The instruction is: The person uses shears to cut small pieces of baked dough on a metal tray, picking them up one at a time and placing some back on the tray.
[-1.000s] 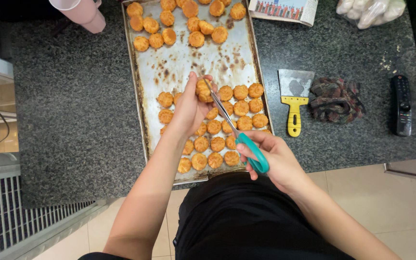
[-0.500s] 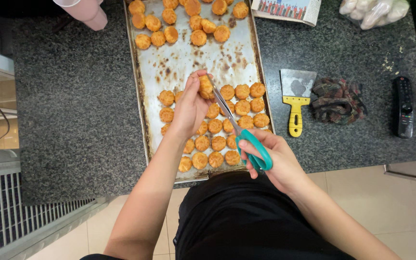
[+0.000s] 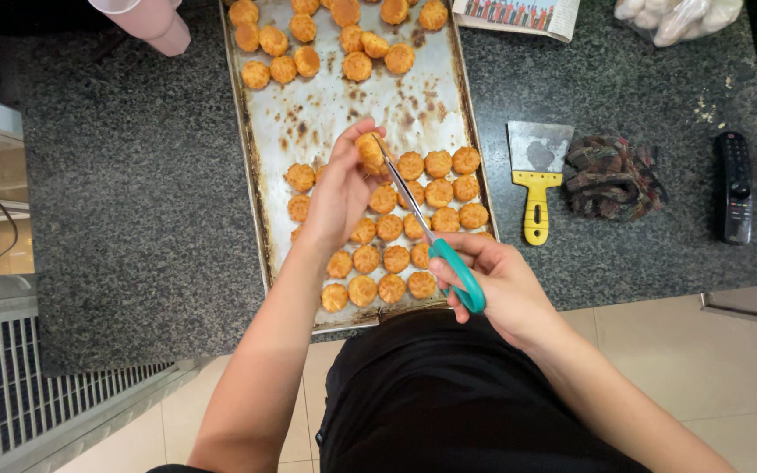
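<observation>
Beside tray (image 3: 256, 175): scraper (image 3: 534, 175), cloth (image 3: 611, 175), remote (image 3: 734, 186) (all right).

A dark speckled stone counter (image 3: 133, 219) fills the upper part of the view under even indoor light. Below it lies a floor (image 3: 703, 368) of pale beige tiles. At the lower left, a white slatted grille (image 3: 37, 385) stands beside the counter's edge.

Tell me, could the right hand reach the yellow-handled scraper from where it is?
Probably yes: the scraper lies bare on the counter, just right of the baking tray, nothing over it. But the right hand holds scissors, so it isn't free.
</observation>
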